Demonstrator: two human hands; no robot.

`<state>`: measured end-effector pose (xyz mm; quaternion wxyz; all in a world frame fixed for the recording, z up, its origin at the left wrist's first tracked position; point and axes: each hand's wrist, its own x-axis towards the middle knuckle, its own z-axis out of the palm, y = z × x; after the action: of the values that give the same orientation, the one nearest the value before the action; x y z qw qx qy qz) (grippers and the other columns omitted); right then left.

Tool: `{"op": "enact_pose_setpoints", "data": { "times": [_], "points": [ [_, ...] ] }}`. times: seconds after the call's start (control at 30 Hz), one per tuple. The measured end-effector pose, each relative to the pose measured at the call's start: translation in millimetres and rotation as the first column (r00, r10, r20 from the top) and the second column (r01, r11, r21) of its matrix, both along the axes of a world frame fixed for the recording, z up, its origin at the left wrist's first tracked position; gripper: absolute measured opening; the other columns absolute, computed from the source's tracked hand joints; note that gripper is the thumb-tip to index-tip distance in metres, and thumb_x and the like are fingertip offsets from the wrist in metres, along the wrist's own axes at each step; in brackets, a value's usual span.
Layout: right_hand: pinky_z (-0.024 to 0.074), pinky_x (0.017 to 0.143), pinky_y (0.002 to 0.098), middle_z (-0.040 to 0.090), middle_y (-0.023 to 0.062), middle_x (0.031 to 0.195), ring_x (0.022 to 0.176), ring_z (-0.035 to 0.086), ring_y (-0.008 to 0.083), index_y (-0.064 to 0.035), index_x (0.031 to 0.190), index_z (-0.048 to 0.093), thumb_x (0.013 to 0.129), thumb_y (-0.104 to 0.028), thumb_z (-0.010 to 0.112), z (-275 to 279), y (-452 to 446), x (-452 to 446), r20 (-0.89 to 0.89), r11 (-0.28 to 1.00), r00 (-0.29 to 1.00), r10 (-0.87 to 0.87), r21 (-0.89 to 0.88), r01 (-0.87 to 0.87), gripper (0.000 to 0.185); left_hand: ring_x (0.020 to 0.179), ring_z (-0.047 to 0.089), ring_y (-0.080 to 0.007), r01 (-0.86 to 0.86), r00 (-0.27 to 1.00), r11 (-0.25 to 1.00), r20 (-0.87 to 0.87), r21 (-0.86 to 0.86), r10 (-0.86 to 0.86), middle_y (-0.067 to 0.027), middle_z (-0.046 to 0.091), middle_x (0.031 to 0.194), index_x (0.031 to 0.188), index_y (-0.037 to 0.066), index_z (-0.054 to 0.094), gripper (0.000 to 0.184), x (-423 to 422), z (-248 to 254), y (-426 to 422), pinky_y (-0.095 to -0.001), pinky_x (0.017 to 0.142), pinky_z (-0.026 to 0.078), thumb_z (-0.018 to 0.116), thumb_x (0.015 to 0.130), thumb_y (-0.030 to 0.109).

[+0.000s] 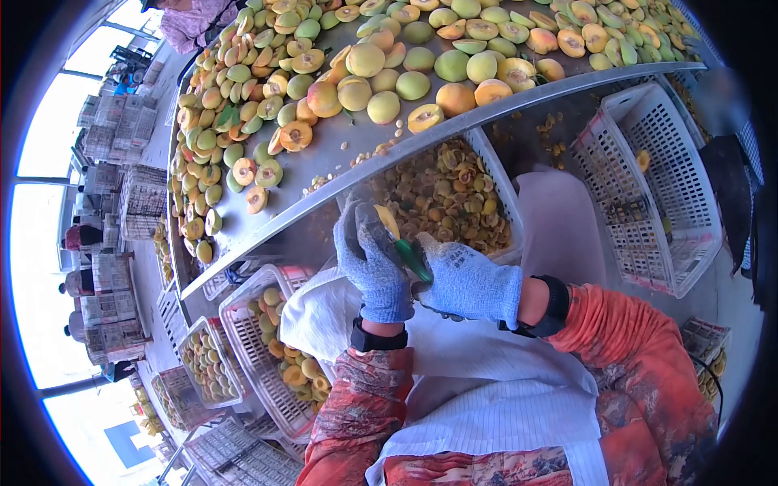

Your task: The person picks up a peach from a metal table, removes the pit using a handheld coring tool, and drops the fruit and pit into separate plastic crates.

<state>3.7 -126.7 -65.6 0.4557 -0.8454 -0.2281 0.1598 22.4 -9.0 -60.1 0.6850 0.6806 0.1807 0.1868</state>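
Both my hands wear blue-grey gloves and meet over my lap, in front of the metal table (324, 182). My left hand (371, 261) is bent beside a small yellow-orange fruit piece (387, 220); its palm side is hidden, so its hold on the piece is unclear. In my right hand (466, 278) is a tool with a green handle (412, 259), gripped by curled fingers and pointing up towards the fruit piece. Just beyond my hands a white crate (492, 162) holds many small fruit pieces and scraps (454, 190).
Whole and halved fruits (365, 61) cover much of the tabletop. A white crate (681, 178) stands at the right. Crates of fruit (243, 304) stand at the lower left, with stacked crates (117, 130) farther off. Another person's sleeve (190, 24) shows at the top left.
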Motion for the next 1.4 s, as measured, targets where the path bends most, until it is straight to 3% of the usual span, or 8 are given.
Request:
{"op": "enact_pose_setpoints", "data": {
  "times": [0.1, 0.5, 0.73, 0.9, 1.03, 1.17, 1.3, 1.4],
  "points": [
    [0.0492, 0.059, 0.0422, 0.060, 0.0218, 0.069, 0.064, 0.061, 0.0362, 0.0095, 0.112, 0.045, 0.074, -0.026, 0.059, 3, -1, -1, 0.090, 1.000, 0.996, 0.012, -0.017, -0.010, 0.053, 0.089, 0.056, -0.0144, -0.060, 0.955, 0.994, 0.294, 0.089, 0.032, -0.0083, 0.060, 0.102, 0.104, -0.003, 0.058, 0.028, 2, -18, 1, -0.0259, 0.078, 0.046, 0.050, 0.091, 0.020],
    [0.0492, 0.057, 0.0406, 0.060, 0.0206, 0.069, 0.060, 0.061, 0.0316, 0.0057, 0.110, 0.046, 0.075, -0.024, 0.060, 18, -19, 5, 0.090, 0.990, 0.993, 0.080, -0.121, -0.069, 0.048, 0.077, 0.061, -0.0134, 0.225, 0.959, 0.962, -0.140, -0.152, -0.246, -0.0094, 0.065, 0.090, 0.101, -0.004, 0.063, 0.025, 10, 13, 23, -0.0239, 0.066, 0.049, 0.057, 0.085, 0.013],
    [0.0425, 0.038, 0.0300, 0.052, 0.0100, 0.061, 0.046, 0.053, 0.0171, 0.0036, 0.094, 0.042, 0.076, -0.009, 0.057, 59, -19, 18, -0.656, 0.959, 0.728, 0.198, 0.283, -0.005, 0.026, 0.078, 0.063, -0.0166, 0.376, 0.921, 0.920, -0.154, 0.114, -0.357, -0.0115, 0.065, 0.092, 0.104, -0.007, 0.060, 0.029, 16, 33, 25, -0.0260, 0.070, 0.050, 0.058, 0.083, 0.014],
    [0.0396, 0.033, 0.0239, 0.051, 0.0061, 0.060, 0.039, 0.050, 0.0111, -0.0007, 0.095, 0.042, 0.077, -0.019, 0.065, 43, -13, 11, -0.699, 0.939, 0.689, 0.194, 0.335, 0.075, 0.035, 0.077, 0.062, -0.0161, 0.538, 0.694, 0.726, -0.264, -0.428, -0.670, -0.0113, 0.065, 0.090, 0.101, -0.006, 0.062, 0.029, 30, 38, 41, -0.0263, 0.066, 0.051, 0.059, 0.082, 0.016],
    [0.0399, 0.033, 0.0225, 0.051, 0.0040, 0.063, 0.040, 0.048, 0.0092, -0.0017, 0.095, 0.044, 0.076, -0.016, 0.066, 40, -11, 15, -0.748, 0.930, 0.613, 0.256, 0.363, 0.053, 0.033, 0.076, 0.063, -0.0187, 0.639, 0.743, 0.763, -0.336, 0.098, -0.579, -0.0105, 0.065, 0.086, 0.099, -0.005, 0.063, 0.030, 35, 26, 44, -0.0277, 0.065, 0.052, 0.058, 0.082, 0.019],
    [0.0403, 0.033, 0.0216, 0.052, 0.0026, 0.065, 0.041, 0.047, 0.0084, -0.0020, 0.096, 0.048, 0.075, -0.013, 0.068, 38, -8, 14, -0.787, 0.752, 0.381, 0.486, 0.598, 0.277, 0.031, 0.076, 0.060, -0.0157, 0.539, 0.825, 0.826, -0.298, 0.163, -0.479, -0.0105, 0.064, 0.088, 0.095, -0.005, 0.063, 0.027, 26, 35, 33, -0.0264, 0.069, 0.048, 0.051, 0.083, 0.016],
    [0.0408, 0.034, 0.0232, 0.051, 0.0028, 0.066, 0.044, 0.047, 0.0083, -0.0041, 0.094, 0.052, 0.080, -0.017, 0.064, 48, -21, 21, -0.723, 0.694, 0.548, 0.421, 0.645, 0.318, 0.023, 0.095, 0.056, -0.0200, 0.404, 0.915, 0.912, 0.041, -0.068, -0.402, -0.0127, 0.058, 0.106, 0.113, -0.001, 0.054, 0.041, 35, 10, 43, -0.0344, 0.078, 0.049, 0.049, 0.087, 0.031],
    [0.0423, 0.035, 0.0235, 0.052, 0.0020, 0.071, 0.044, 0.047, 0.0081, -0.0036, 0.098, 0.052, 0.081, -0.022, 0.065, 22, -16, 25, -0.811, 0.728, 0.571, 0.126, 0.467, 0.502, 0.028, 0.105, 0.053, -0.0289, 0.232, 0.964, 0.588, 0.104, -0.775, -0.244, -0.0144, 0.052, 0.115, 0.125, 0.001, 0.043, 0.048, 31, -1, 42, -0.0413, 0.085, 0.049, 0.050, 0.086, 0.028]
  ]
}}
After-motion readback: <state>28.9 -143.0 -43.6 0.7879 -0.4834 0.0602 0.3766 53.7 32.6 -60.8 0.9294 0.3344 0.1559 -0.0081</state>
